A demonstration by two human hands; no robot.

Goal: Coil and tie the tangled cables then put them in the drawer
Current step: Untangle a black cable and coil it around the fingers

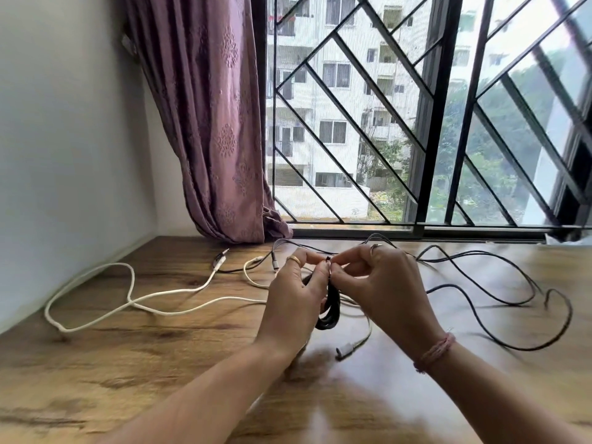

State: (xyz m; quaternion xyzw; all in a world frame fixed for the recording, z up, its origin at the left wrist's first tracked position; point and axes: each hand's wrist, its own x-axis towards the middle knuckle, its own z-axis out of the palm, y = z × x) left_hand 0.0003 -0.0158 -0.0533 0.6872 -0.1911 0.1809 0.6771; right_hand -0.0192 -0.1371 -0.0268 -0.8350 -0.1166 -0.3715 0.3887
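While the black coil [328, 307] hangs between both hands above the desk [134, 373], left fingers [315, 258] and right fingers [341, 258] pinch its tie at the top; a white cable [153, 302] and a thin black cable [499, 283] lie loose, uncoiled, and no drawer shows
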